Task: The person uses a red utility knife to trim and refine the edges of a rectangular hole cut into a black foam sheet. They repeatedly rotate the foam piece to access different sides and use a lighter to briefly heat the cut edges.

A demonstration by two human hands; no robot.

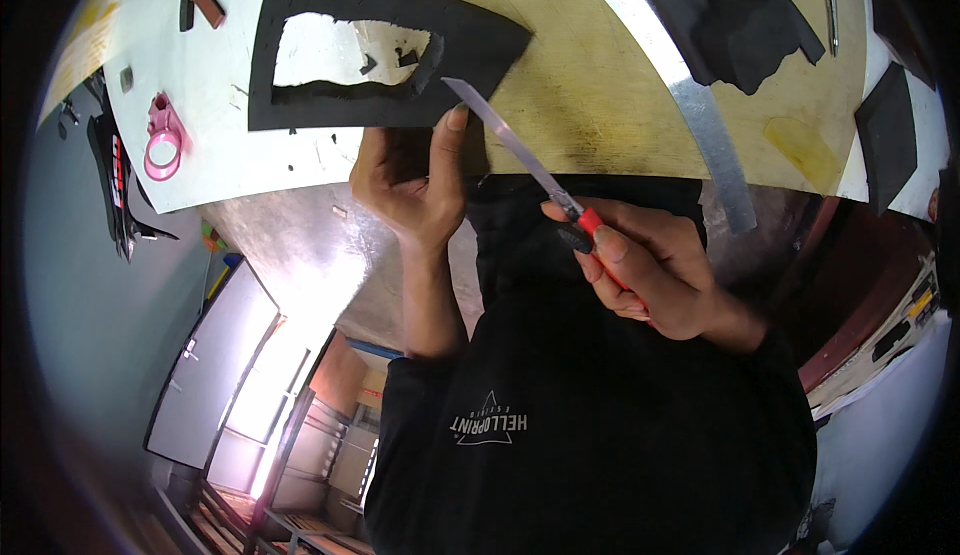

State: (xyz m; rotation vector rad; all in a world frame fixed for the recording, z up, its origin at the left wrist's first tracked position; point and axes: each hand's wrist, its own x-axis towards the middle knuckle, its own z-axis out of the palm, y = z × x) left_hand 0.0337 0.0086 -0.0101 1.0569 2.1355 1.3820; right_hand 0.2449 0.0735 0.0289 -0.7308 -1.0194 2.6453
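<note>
My left hand [415, 180] grips the near edge of a black foam-like sheet [480, 40], its thumb on top and its other fingers curled underneath. The sheet has a pointed right end and a large cut-out, through which the white table surface and a few small black scraps [407, 58] show. In my right hand [655, 265] is a red snap-off cutter knife [590, 221], closed in the fingers. Its long bare blade [500, 135] slants up to the left, the tip close to the sheet's near edge and my left thumb. I cannot tell whether the tip touches the sheet.
A metal ruler [690, 95] crosses the table right of the sheet. Dark material pieces [755, 35] lie beyond it, with another black piece [887, 135] at far right. A pink tape dispenser [163, 140] and keys with a brown tag [205, 0] sit left.
</note>
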